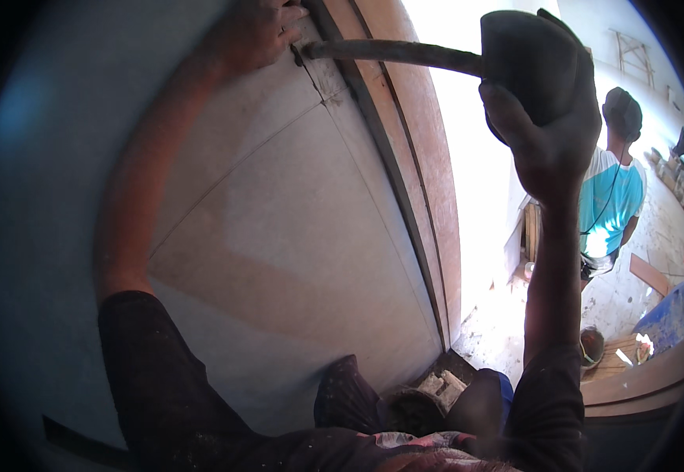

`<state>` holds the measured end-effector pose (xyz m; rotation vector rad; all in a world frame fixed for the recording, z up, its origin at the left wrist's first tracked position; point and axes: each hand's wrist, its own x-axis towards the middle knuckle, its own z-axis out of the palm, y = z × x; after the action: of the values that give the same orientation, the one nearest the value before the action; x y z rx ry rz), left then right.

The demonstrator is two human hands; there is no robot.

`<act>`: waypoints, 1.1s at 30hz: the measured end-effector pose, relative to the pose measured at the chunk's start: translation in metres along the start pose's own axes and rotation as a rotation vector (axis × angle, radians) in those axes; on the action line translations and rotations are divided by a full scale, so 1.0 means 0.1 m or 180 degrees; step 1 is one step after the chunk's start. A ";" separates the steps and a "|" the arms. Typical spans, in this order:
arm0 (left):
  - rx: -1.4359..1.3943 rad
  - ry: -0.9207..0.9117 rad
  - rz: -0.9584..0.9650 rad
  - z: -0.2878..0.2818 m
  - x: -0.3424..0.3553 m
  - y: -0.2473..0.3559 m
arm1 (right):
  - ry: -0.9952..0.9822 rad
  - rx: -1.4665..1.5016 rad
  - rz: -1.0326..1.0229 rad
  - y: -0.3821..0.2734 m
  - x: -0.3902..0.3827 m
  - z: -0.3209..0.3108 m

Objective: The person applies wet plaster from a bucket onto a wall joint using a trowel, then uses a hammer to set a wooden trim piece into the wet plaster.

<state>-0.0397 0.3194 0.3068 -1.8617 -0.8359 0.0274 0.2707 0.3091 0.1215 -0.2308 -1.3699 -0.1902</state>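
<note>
My right hand (550, 149) is closed round the bulky dark head of a mallet (527, 67), held high on the right. The mallet's handle (405, 55) points left, and its end meets the wall beside the door frame, or comes very near it. Close to that end, my left hand (259, 35) is against the wall with its fingers bent; what they pinch, if anything, is hidden. A dark, broken gap (298, 57) shows in the wall tiles between my left hand and the handle's end. Large pale tiles (295, 204) with thin joints cover the wall.
A brown wooden door frame (424, 157) edges the tiles, with a bright opening beyond. Through it, a person in a blue and white shirt (613, 200) faces away. A blue barrel (668, 307) and a small bucket (591, 346) stand lower right. Below me is a container (414, 411) near rubble pieces.
</note>
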 end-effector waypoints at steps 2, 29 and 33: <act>0.0200 -0.0287 -0.0082 0.00 -0.01 -0.01 | 0.0019 -0.0111 -0.0100 0.08 -0.07 0.02; 0.1226 -0.0135 -0.0083 -0.02 -0.24 0.10 | -0.0054 -0.0066 -0.0463 -0.18 0.20 0.12; 0.1075 0.0060 -0.0092 0.00 -0.29 0.12 | -0.0059 -0.0027 -0.0326 -0.20 0.13 0.11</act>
<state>-0.0552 0.3015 0.2870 -1.5303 -0.7917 0.1254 0.2572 0.2931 0.1377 -0.1700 -1.4006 -0.2798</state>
